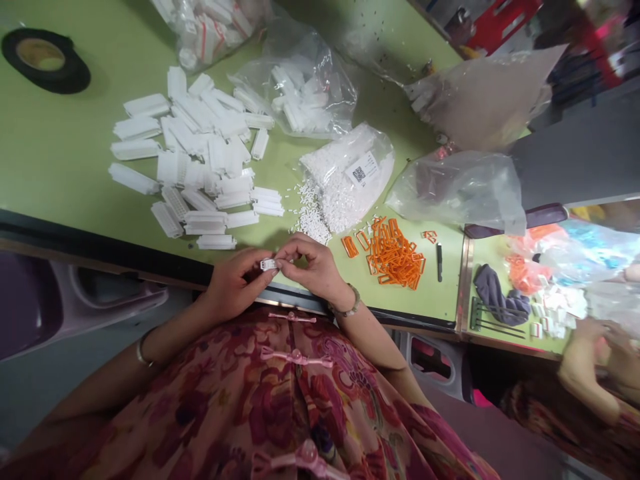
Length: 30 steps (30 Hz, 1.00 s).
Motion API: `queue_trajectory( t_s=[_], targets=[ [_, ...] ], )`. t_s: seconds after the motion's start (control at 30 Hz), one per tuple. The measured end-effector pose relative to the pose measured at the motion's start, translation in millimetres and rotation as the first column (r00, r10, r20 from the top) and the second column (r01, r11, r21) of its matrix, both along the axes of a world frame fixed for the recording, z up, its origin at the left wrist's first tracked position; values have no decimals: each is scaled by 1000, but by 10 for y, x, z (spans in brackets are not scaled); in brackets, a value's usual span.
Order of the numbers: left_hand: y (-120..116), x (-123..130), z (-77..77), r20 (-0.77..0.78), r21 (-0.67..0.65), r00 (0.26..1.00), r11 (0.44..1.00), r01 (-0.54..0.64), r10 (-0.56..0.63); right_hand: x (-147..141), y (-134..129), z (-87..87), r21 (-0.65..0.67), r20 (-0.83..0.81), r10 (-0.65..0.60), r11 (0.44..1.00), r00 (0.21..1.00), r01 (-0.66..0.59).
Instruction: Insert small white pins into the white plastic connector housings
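Observation:
At the table's front edge my left hand (233, 280) is closed on a small white plastic connector housing (269, 265), its end facing up. My right hand (313, 267) pinches at the right end of that housing; whether a tiny part sits between its fingertips is too small to tell. Beyond my left hand lies a pile of white connector housings (200, 147). Just past my right hand, tiny white pieces (311, 210) spill from a clear bag (357, 170) with a printed label. Orange rectangular plastic frames (397, 257) are heaped to the right.
A black tape roll (75, 70) lies at the far left. Clear bags of white parts (305, 100) stand behind the pile. A thin black tool (439, 262) lies right of the orange frames. At the neighbouring table, a co-worker's hands (595, 353) are near white parts and a grey cloth (495, 293).

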State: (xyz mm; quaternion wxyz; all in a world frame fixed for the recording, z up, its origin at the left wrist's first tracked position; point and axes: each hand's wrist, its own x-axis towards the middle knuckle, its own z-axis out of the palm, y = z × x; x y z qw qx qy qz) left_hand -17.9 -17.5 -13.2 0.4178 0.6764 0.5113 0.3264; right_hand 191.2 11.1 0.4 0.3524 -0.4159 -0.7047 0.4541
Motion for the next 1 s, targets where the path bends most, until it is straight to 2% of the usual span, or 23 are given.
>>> queue_trajectory(
  t_s=[0.27, 0.4, 0.47, 0.53, 0.6, 0.67, 0.7, 0.73, 0.8, 0.9, 1.0],
  targets=[
    [18, -20, -24, -41, 30, 997, 998, 60, -59, 5, -12, 82, -48, 127, 8, 999, 992, -2],
    [25, -38, -56, -85, 126, 987, 981, 149, -139, -29, -32, 144, -154, 173, 46, 988, 984, -19],
    [23, -38, -58, -108, 134, 976, 970, 201, -187, 19, -52, 174, -220, 167, 84, 974, 982, -46],
    [18, -28, -41, -102, 119, 978, 974, 194, -182, 147, -78, 196, -238, 150, 71, 971, 986, -33],
    [13, -16, -7, -67, 87, 991, 989, 121, -115, 333, -111, 200, -171, 163, -58, 982, 985, 86],
    [10, -5, 32, -29, 39, 999, 999, 24, -23, 509, -155, 180, -30, 242, -270, 958, 932, 286],
    [10, -1, 50, -12, 14, 1000, 1000, -15, 15, 569, -180, 160, 38, 288, -323, 944, 901, 326],
    [11, 2, 64, 2, -10, 999, 999, -44, 44, 602, -206, 135, 97, 336, -348, 937, 875, 335],
    [13, 7, 80, 25, -44, 997, 997, -71, 72, 585, -253, 70, 172, 435, -320, 947, 842, 271],
    [14, 12, 81, 40, -67, 996, 995, -76, 79, 430, -280, -36, 246, 575, -301, 950, 761, 190],
    [14, 12, 77, 32, -65, 996, 995, -75, 77, 302, -248, -103, 287, 671, -331, 941, 664, 179]
  ],
)
